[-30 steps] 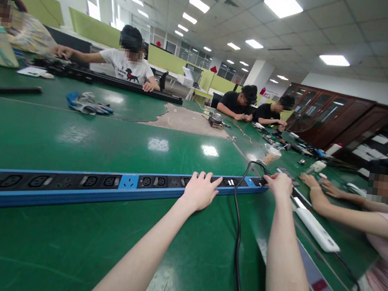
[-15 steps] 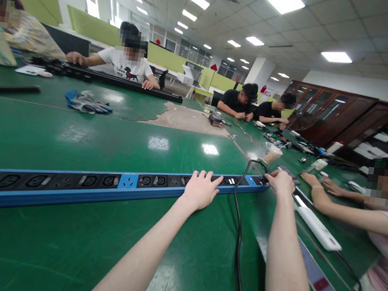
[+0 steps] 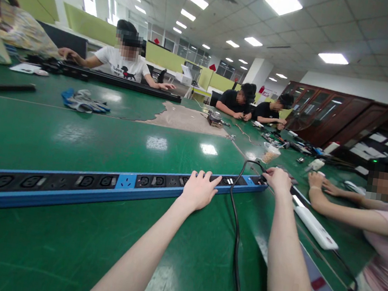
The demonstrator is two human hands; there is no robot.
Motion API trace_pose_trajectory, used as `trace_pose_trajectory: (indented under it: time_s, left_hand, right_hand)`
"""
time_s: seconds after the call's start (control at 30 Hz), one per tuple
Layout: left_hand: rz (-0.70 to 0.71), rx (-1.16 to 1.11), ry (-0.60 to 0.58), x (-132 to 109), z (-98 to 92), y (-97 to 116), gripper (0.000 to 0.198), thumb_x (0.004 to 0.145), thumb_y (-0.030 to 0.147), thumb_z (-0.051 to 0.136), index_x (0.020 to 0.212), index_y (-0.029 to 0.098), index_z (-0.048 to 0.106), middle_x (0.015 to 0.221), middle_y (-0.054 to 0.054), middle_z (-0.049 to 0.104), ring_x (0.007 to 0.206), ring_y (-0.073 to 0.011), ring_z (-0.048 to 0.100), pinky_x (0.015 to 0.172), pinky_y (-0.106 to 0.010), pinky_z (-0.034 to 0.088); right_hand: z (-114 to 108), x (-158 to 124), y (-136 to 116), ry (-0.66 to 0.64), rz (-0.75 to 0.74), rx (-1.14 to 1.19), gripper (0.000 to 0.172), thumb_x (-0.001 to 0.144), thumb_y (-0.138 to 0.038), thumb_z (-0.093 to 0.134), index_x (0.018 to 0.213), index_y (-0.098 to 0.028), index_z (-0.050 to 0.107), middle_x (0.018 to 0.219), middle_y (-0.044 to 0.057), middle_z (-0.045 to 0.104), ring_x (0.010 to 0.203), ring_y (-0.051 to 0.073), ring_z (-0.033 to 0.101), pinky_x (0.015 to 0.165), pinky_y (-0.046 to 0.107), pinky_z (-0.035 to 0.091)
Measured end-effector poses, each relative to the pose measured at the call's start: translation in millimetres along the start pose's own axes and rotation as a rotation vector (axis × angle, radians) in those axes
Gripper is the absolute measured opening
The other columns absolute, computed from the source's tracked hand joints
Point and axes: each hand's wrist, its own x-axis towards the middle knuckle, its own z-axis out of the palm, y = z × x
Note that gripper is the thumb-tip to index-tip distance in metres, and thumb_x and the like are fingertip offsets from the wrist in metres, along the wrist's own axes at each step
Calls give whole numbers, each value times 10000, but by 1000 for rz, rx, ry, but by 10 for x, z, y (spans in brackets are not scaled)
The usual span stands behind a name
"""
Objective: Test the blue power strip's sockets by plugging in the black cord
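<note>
A long blue-and-black power strip (image 3: 76,184) with several sockets lies slanted across the green table. My left hand (image 3: 199,192) lies over the strip right of its middle, its fingers bent over the far edge and its thumb on the near side. At the strip's right end, my right hand (image 3: 278,179) is closed on the plug of a black power cord (image 3: 236,248). The plug is mostly hidden by the fingers, at the last sockets; I cannot tell how deep it sits. The cord loops up, crosses the strip and runs down between my forearms.
A phone (image 3: 319,279) and a white power strip (image 3: 315,227) lie right of my right arm, near a co-worker in pink (image 3: 385,225). Blue-and-grey gloves (image 3: 85,100), a tub of small pieces (image 3: 271,153) and a black bar (image 3: 123,83) lie farther off. Other people sit across the table.
My hands keep their places on the strip and the plug. The view shifts slightly. Across the table, a person's hand slides right along the black bar; the pink-sleeved co-worker's hands have shifted a little.
</note>
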Motion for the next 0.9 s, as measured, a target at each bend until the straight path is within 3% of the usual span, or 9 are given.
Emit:
trace_pose_trajectory:
  time_s: [0.9]
  left_hand:
    - [-5,-3,-16,2,-15,8,523,1035,490,397,1541,362,422,1439,-123,555,1247,-316,529,1043,-510,383]
  right_hand:
    - [38,14,121,22,101,42,401,794,-509,702,1056,-227,816,1025,159,761,1001,318,713,890,420,540]
